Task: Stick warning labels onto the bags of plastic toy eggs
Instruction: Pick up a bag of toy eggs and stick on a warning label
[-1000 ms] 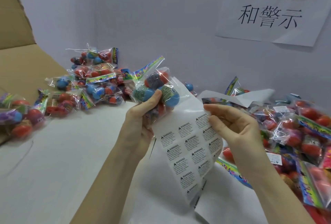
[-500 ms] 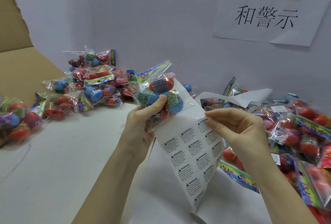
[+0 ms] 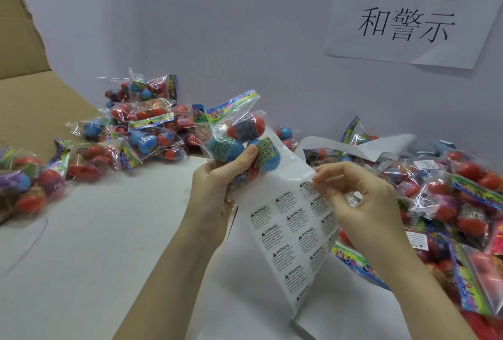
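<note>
Your left hand (image 3: 215,190) grips the egg bag (image 3: 239,138) and label sheet (image 3: 288,230) together above the table; right hand (image 3: 359,203) pinches a label's corner. Peel slowly; keep the sheet taut; avoid creasing.

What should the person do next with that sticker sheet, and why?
Probably peel off the top warning label. The right hand already pinches it at the label sheet, while the left hand holds the bag of eggs together with the sheet, ready to take the label.
</note>
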Demonstrator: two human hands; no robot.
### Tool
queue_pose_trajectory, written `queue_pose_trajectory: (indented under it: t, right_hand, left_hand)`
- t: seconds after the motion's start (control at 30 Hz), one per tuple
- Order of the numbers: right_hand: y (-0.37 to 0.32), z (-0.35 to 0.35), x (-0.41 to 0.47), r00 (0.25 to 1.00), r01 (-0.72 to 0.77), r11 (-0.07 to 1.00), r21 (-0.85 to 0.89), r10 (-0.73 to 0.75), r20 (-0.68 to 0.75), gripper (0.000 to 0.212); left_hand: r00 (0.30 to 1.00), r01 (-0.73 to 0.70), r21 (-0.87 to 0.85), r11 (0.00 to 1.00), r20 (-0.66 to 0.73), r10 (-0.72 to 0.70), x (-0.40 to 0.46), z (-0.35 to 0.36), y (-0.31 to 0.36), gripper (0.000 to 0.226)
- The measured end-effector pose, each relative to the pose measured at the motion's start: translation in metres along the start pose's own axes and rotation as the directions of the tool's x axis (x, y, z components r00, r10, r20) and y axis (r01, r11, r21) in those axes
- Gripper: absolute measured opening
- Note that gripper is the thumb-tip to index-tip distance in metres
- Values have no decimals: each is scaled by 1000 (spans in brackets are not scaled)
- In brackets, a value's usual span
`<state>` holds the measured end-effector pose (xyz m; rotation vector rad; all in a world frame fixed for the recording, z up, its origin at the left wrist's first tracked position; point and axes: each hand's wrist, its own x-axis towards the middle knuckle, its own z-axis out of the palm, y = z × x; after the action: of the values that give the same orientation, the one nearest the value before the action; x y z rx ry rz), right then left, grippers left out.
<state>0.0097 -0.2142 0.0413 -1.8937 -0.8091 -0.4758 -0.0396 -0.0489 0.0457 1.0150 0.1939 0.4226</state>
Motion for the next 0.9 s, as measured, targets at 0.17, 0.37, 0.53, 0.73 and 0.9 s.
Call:
queue_pose_trajectory:
  t: [0.17,0.37,0.53,0.73,0.9]
  right_hand:
    - [1,1,0,998,-22,992,122,29,-51,30]
    - [4,-5,5,954,-109,888,446,220,-204,19]
    - [-4,-4,3,957,-54,844,533,196,-213,23]
    - [-18,3,-4,981,-12,879,477,102,-163,15]
    - [-24,6,-7,989,35,929,369,21,-147,20]
  left_hand:
    - [986,-35,-29,999,-162,30,6,-6,-4,15]
    - [937,-167,222,961,-267,224,8,-9,-3,7]
    - [953,-241,217,946,-130,273,0,-3,1,7]
    - [997,-66,172,983,54,58,-11,13,-5,14]
    - [991,-88,170,981,117,69,-14,16,-7,14]
